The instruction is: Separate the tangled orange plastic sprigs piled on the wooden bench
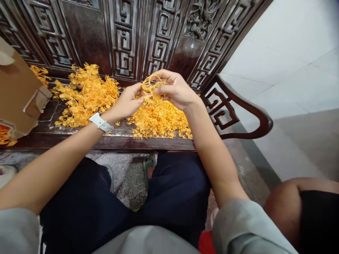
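- Head view, looking down over both forearms to a dark carved wooden bench [148, 143] serving as worktop.
- Left hand [129, 102], white watch [101, 122] on the wrist, fingers pinched on the lower edge of a small yellow plastic sprig piece [150, 88].
- Right hand [176, 90], fingers curled and gripping the same piece from the upper right, thumb pressed along its side.
- Held piece raised just above the worktop, between the two hands, showing a thin loop at its top and frilly branches below; finer detail too small to tell.
- Directly under the hands, a heap of loose yellow sprigs [161, 121] lying on the worktop, reaching to its front edge.
- Left of that, a second, larger pile of branched yellow sprays [84, 93] against the carved backrest [132, 35].
- Far left, an open cardboard box [18, 95] with more yellow pieces showing at its bottom corner.
- Right of the hands, a curved armrest [238, 113] of the bench, with pale floor tiles [291, 70] beyond.
- Below, dark trousers [174, 190] over the knees, speckled floor between them.
- Lower right corner, another person's bare knee [286, 208].
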`<control>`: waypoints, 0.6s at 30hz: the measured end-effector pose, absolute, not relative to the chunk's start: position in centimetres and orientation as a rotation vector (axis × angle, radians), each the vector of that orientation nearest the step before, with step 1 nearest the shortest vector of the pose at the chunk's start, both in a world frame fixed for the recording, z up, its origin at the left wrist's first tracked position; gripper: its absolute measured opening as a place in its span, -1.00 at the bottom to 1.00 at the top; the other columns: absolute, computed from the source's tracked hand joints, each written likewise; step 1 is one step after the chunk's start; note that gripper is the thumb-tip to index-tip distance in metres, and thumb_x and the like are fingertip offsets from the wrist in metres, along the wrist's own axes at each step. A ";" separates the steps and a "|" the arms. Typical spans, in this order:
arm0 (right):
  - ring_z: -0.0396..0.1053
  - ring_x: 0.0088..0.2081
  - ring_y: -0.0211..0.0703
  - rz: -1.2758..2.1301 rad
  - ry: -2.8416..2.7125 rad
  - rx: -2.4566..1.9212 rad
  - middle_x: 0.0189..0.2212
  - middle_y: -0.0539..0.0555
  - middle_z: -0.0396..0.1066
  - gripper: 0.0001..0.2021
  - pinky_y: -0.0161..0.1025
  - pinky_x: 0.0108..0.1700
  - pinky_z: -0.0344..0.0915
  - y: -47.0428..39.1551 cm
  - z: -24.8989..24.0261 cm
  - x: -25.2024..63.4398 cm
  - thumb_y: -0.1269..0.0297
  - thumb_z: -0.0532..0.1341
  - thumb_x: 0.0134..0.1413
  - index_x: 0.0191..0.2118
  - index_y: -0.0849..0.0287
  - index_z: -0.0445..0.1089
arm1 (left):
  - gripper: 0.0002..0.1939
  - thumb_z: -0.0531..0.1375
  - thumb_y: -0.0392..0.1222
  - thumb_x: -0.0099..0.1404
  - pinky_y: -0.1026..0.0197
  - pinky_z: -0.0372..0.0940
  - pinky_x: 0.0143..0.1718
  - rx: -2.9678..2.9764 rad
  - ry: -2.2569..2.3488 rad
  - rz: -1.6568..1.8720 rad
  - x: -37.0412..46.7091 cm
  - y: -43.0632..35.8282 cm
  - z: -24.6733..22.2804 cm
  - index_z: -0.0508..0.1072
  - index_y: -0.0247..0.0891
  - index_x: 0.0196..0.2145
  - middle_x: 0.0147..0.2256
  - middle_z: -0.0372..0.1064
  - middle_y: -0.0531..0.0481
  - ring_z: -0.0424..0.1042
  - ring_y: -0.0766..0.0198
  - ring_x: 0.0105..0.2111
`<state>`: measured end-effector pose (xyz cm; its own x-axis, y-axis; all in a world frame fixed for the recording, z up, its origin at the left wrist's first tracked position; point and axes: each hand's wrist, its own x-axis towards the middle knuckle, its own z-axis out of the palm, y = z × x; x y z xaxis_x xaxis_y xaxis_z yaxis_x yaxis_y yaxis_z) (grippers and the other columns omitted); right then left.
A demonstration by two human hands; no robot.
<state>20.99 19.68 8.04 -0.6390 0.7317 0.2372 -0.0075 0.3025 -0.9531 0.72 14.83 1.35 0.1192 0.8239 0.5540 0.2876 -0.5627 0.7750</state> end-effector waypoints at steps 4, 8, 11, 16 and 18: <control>0.34 -0.29 -0.22 1.078 -2.015 -0.756 -0.30 0.01 0.47 -0.77 -0.23 -0.23 0.33 21.2 6.9 21.3 0.36 0.38 0.07 -0.11 0.18 0.53 | -0.61 0.33 0.14 0.49 0.20 0.25 -0.40 1.867 1.102 1.415 -0.8 14.3 2.2 0.56 -0.22 -0.35 -0.49 0.43 -0.01 0.36 0.26 -0.48; 0.39 -0.17 -0.08 0.554 -2.186 -0.892 -0.25 0.09 0.50 -0.86 -0.05 0.00 0.40 22.9 5.6 22.2 0.37 0.32 0.19 -0.14 0.18 0.56 | -0.59 0.29 0.13 0.50 0.21 0.00 -0.56 1.837 1.241 1.344 -1.9 13.3 3.0 0.63 -0.22 -0.37 -0.66 0.22 0.07 0.14 0.32 -0.64; 0.42 0.03 0.13 0.212 -2.266 -0.917 -0.07 0.19 0.52 -0.81 0.17 0.23 0.34 23.8 4.9 23.0 0.30 0.28 0.32 -0.02 0.12 0.59 | -0.55 0.30 0.16 0.47 0.19 -0.09 -0.56 1.803 1.316 1.316 -2.0 13.0 3.1 0.62 -0.21 -0.45 -0.70 0.05 0.11 0.01 0.34 -0.66; 0.47 0.07 0.17 0.155 -2.229 -0.875 -0.11 0.17 0.55 -0.71 0.23 0.29 0.34 24.5 4.3 23.7 0.26 0.19 0.45 0.15 0.08 0.55 | -0.64 0.35 0.15 0.40 0.18 -0.14 -0.53 1.793 1.439 1.341 -2.2 12.8 3.0 0.66 -0.21 -0.33 -0.66 0.04 0.13 -0.05 0.34 -0.63; 0.52 -0.05 0.07 0.332 -2.156 -0.835 -0.22 0.10 0.54 -0.72 0.13 0.20 0.42 24.4 4.3 23.5 0.26 0.22 0.45 0.15 0.10 0.55 | -0.66 0.36 0.15 0.39 0.18 -0.14 -0.53 1.819 1.432 1.268 -2.4 12.7 2.9 0.66 -0.20 -0.27 -0.65 0.06 0.13 -0.04 0.33 -0.63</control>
<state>23.52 24.45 4.25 -0.4762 0.6608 0.5801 0.4556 0.7497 -0.4800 -2.39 12.74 2.88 0.0149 0.9329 0.3597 0.4701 -0.3241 0.8210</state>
